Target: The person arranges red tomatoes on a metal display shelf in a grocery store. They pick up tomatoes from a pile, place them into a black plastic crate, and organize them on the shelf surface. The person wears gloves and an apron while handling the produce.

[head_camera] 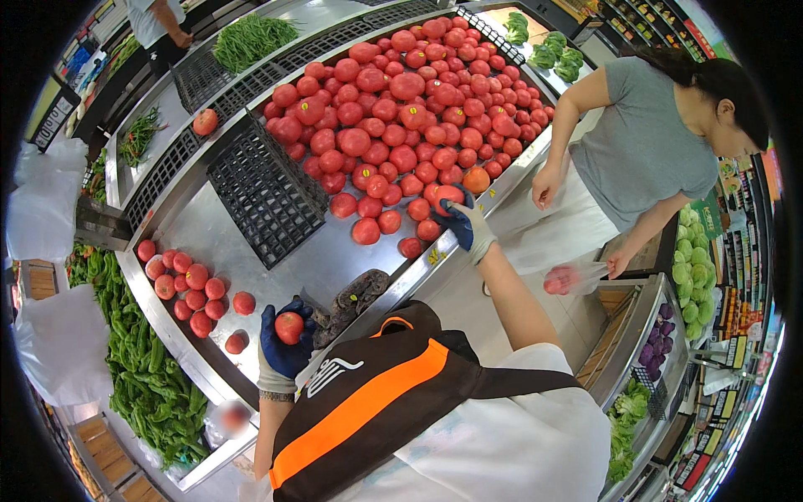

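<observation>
Both hands wear white work gloves with blue-coated palms. In my left hand a red tomato rests on the upturned palm, fingers curled around it. At the front right edge of the metal display bin, my right hand grips a large tomato. A big heap of tomatoes, a few with yellow stickers, fills the bin beyond that hand. Left of the heap stands a black plastic crate grid. Near my left hand lies a smaller group of tomatoes.
A dark crumpled cloth lies by the bin's front rim. To the right stands a person holding a plastic bag with red contents. Green peppers fill the left display. One tomato sits on the back ledge.
</observation>
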Action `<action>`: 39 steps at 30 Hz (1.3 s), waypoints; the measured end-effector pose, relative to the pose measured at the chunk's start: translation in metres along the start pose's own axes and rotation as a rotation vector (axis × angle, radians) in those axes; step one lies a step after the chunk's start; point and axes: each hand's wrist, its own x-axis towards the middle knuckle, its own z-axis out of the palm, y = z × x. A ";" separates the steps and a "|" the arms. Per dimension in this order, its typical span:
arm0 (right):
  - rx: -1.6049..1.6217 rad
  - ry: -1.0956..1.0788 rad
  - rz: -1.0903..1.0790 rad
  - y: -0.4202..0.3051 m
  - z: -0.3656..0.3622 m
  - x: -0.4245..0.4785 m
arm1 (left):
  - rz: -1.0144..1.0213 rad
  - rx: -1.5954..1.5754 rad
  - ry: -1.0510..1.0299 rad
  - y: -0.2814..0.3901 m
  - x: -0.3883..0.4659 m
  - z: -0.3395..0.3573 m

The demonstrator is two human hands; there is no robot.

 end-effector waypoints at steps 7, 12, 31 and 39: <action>-1.569 0.211 -0.305 -0.020 -0.038 0.058 | -0.064 -0.081 -0.011 0.007 0.000 0.018; -1.975 0.151 -0.450 -0.004 -0.056 0.090 | -0.097 -0.086 -0.148 0.010 0.012 0.043; -1.432 -0.832 -0.807 -0.014 0.199 -0.125 | 0.041 0.161 -0.388 -0.005 0.029 0.111; -0.132 -0.582 0.132 0.007 0.143 -0.100 | 0.034 0.086 -0.321 -0.007 0.034 0.074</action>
